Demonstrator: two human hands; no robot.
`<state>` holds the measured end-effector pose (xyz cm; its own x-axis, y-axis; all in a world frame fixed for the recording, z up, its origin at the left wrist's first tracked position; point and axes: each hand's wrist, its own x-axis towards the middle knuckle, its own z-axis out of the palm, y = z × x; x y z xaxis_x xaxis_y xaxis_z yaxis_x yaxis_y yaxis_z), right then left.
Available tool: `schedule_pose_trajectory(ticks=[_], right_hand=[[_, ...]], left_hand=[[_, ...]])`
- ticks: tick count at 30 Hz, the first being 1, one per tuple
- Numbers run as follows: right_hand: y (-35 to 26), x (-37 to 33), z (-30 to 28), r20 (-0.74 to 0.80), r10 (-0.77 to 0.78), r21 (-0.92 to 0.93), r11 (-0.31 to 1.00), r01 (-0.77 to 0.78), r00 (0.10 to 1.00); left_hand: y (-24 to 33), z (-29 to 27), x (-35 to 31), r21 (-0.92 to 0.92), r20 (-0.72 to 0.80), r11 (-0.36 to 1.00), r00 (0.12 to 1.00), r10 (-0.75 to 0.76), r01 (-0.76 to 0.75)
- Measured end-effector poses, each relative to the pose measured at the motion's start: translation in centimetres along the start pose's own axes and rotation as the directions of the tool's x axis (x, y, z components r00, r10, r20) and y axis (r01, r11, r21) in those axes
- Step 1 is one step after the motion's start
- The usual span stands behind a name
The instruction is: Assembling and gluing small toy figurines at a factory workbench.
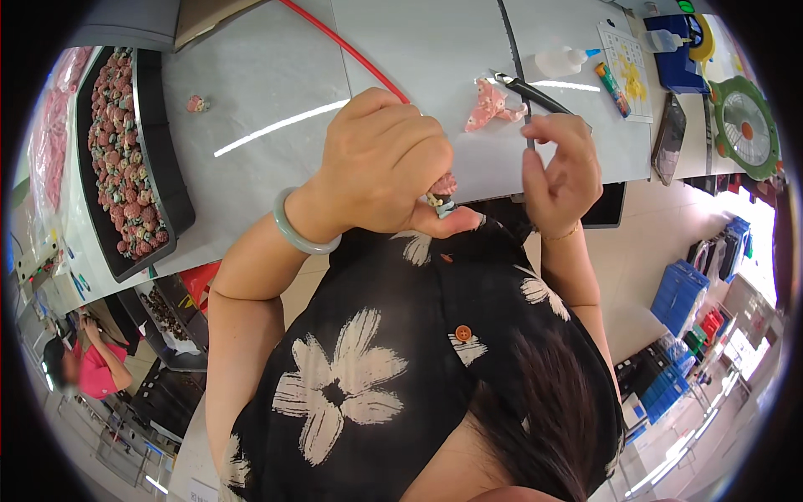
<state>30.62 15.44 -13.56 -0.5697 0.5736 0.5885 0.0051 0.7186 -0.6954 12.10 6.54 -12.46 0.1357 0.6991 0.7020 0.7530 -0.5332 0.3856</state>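
My left hand (389,163), with a pale green bangle on its wrist, is closed around a small painted figurine (443,194). The figurine's pink top, dark middle and grey-blue lower part show between thumb and fingers; the rest is hidden in the hand. To its right, my right hand (565,171) is raised with thumb and forefinger apart, and nothing shows between them. Just beyond that hand, a pink moulded piece (492,107) lies on the grey tabletop (276,79). A black-handled tool with a metal tip (535,94) rests beside it.
A black tray (171,167) full of small pink figurines stands at the left; a single figurine (198,104) lies beside it. A red cord (347,43) crosses the table. Rightward are a squeeze bottle (560,61), a green tube (613,90), a phone (669,138) and a fan (744,130).
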Motion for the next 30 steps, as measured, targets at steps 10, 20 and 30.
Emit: schedule_pose_trajectory(ticks=[10,20,30], right_hand=[[2.8,-2.6,-1.8,-0.181,0.246,-0.119,0.956,-0.269,0.952],[-0.5,-2.0,0.2,0.160,0.416,0.195,0.876,-0.442,0.895],[-0.9,-0.2,0.9,0.663,0.551,0.329,0.393,-0.858,0.507]], left_hand=[[-0.3,0.6,-0.7,-0.033,-0.055,0.999,0.998,0.040,-0.042],[-0.6,2.0,-0.5,-0.009,0.009,1.000,1.000,0.013,-0.012],[-0.5,2.7,-0.3,0.032,0.327,0.994,0.939,-0.109,0.104]])
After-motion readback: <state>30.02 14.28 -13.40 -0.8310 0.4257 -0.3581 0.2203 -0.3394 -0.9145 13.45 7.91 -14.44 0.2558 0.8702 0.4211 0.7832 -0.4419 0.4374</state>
